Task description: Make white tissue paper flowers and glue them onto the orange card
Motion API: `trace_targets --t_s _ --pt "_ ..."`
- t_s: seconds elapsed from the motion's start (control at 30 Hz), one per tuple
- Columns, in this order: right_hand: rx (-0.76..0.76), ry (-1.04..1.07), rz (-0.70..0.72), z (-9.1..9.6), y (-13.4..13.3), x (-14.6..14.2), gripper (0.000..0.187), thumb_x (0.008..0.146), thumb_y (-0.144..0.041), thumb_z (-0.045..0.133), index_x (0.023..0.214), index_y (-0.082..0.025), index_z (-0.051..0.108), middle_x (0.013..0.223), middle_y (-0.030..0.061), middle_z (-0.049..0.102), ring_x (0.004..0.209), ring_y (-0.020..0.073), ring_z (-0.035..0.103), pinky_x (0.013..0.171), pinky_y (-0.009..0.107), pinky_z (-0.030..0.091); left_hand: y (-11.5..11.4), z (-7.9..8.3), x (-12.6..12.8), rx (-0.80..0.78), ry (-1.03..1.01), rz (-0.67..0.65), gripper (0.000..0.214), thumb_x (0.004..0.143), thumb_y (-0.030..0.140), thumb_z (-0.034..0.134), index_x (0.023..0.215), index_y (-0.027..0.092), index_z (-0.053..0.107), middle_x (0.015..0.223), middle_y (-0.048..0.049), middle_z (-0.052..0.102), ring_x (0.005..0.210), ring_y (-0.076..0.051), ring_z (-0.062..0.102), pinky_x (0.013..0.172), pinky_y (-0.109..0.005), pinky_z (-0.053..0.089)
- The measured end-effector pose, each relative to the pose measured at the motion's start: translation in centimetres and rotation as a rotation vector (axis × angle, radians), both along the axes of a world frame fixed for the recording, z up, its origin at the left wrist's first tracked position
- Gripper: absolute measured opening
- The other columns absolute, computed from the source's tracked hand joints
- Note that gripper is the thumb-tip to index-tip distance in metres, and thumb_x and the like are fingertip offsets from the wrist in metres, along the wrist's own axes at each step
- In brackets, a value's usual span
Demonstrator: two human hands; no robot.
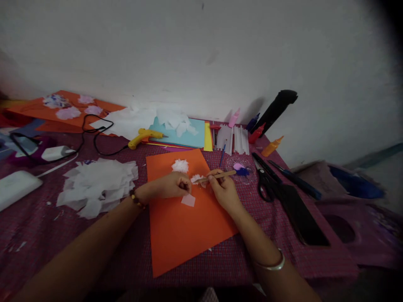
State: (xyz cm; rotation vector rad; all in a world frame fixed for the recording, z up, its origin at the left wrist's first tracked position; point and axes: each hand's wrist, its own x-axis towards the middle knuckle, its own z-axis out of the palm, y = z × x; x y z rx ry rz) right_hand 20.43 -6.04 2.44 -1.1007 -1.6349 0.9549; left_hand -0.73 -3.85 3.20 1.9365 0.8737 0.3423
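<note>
An orange paper sheet [185,235] lies at a slant on the table under both hands. My right hand [226,192] pinches a wooden stick [228,173] whose left end reaches a small ruffled white paper piece [197,179]. My left hand [173,184] is over the sheet's left part, fingers curled inward; whatever they hold is hidden. Just below those fingers is a small pale paper square [188,200]. Behind the left hand sits a ruffled white paper flower [180,165] on the orange sheet.
Left of the sheet spreads a heap of white tissue squares [100,184]. A yellow glue gun [143,136] with a black cord rests behind. To the right are scissors [263,184], a black phone [304,216], glue sticks [239,140], paint bottles [272,146] and paint blobs [242,170].
</note>
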Motion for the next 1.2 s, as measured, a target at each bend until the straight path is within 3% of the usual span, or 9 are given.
trace_targets --t_s 0.17,0.33,0.57,0.8,1.0,1.2 --pt "-0.012 0.024 -0.032 0.0 0.2 0.0 0.012 0.087 -0.027 0.048 0.077 -0.022 0.054 0.067 -0.0002 0.065 0.068 0.018 0.064 0.07 0.03 0.048 -0.2 -0.5 1.1 0.161 -0.018 0.075 0.009 0.072 0.014 0.053 0.067 0.016 0.061 0.068 0.0008 0.057 0.065 -0.011 0.049 0.059 -0.021 0.036" --pt "-0.018 0.032 -0.041 0.0 0.3 0.1 0.012 0.086 -0.026 0.049 0.076 -0.022 0.054 0.069 0.0004 0.065 0.069 0.0177 0.064 0.069 0.029 0.048 0.3 -1.7 1.9 0.212 -0.071 0.22 0.009 0.077 0.018 0.053 0.068 0.017 0.054 0.066 0.0025 0.053 0.061 -0.01 0.046 0.056 -0.021 0.033" --pt "0.008 0.145 -0.217 0.9 -1.1 0.8 0.011 0.087 -0.025 0.047 0.08 -0.022 0.055 0.061 -0.0024 0.058 0.05 0.0131 0.05 0.049 0.025 0.038 0.8 -2.0 2.1 0.196 -0.123 0.233 0.008 0.077 0.017 0.054 0.07 0.016 0.055 0.067 0.0029 0.054 0.061 -0.01 0.046 0.056 -0.021 0.033" --pt "0.156 -0.198 -0.03 1.1 -1.7 0.2 0.014 0.086 -0.019 0.047 0.078 -0.022 0.057 0.075 0.0019 0.063 0.069 0.0173 0.06 0.063 0.028 0.043 0.9 -2.1 2.2 0.25 -0.127 0.252 0.008 0.077 0.013 0.055 0.07 0.016 0.056 0.068 0.0022 0.056 0.064 -0.01 0.049 0.06 -0.022 0.037" --pt "0.219 -0.381 0.003 0.7 -1.8 0.0 0.014 0.089 -0.02 0.044 0.088 -0.021 0.058 0.086 0.0046 0.066 0.076 0.0186 0.063 0.067 0.028 0.045 1.0 -2.2 2.3 0.301 -0.123 0.284 0.012 0.073 0.004 0.05 0.07 0.015 0.056 0.066 0.0034 0.055 0.062 -0.01 0.048 0.058 -0.022 0.035" --pt "0.305 -0.524 0.049 1.4 -2.3 -0.3 0.016 0.091 -0.017 0.041 0.092 -0.02 0.057 0.087 0.0041 0.066 0.079 0.0172 0.063 0.07 0.027 0.046 1.1 -2.5 2.5 0.254 -0.16 0.304 0.018 0.067 -0.001 0.049 0.07 0.015 0.056 0.069 0.0031 0.057 0.064 -0.01 0.051 0.06 -0.022 0.039"
